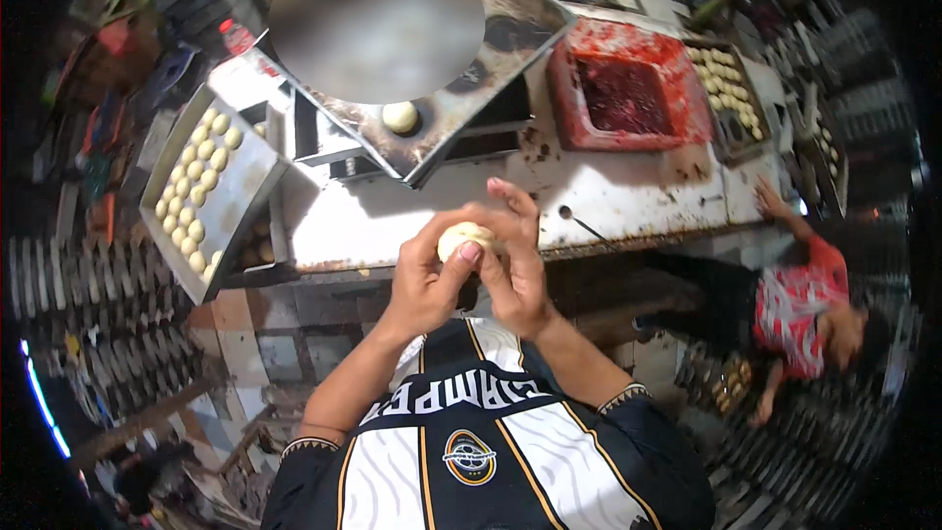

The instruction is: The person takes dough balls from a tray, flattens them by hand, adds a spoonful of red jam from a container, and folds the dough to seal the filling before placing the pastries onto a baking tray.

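A pale dough ball [457, 239] sits between my two hands, above the near edge of the table. My left hand [424, 270] curls around its left side, with the thumb pressed on its front. From the other side my right hand [517, 270] closes on it, the thumb low against the dough and one or two fingertips lifted away. The fingers partly cover the dough, so any filling inside is hidden. Just beyond the hands, one finished-looking round dough ball [399, 118] rests at the near corner of a worn metal tray [432, 145].
A blurred oval covers much of that tray. On the left, a tilted tray [257, 169] carries rows of dough balls. A red-smeared tub [699, 108] of dark red filling stands right, beside another dough tray [743, 150]. A person [800, 309] in red reaches toward the table's right end.
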